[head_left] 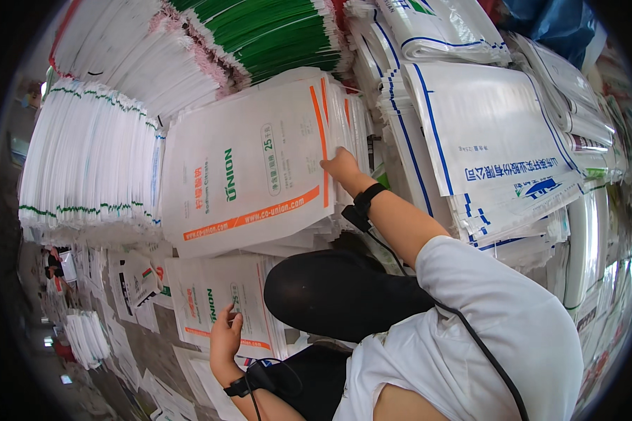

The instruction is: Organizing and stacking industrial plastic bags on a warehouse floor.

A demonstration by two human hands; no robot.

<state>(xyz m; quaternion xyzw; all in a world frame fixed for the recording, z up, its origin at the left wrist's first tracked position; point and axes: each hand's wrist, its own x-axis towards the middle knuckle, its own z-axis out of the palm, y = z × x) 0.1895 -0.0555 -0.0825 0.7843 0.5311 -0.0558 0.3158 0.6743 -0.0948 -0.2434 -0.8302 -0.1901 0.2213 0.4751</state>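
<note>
Top white bag (249, 158): flat, rectangular, face up on a thick pile of like bags; seemingly empty. Print: green and orange-red lettering running up the sheet, a green outlined oval, an orange band along the lower edge, orange stripes near the right edge. Slight ripples, no sharp fold seen. Pile edges uneven at right and below. Second stack (189, 295): matching print, face up, just below in view; partly hidden.

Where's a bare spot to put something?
A small patch of floor shows between the lower orange-striped pile and scattered sacks left of it. It's crowded by the right hand, between the big orange-striped stack and blue-edged sacks.
</note>
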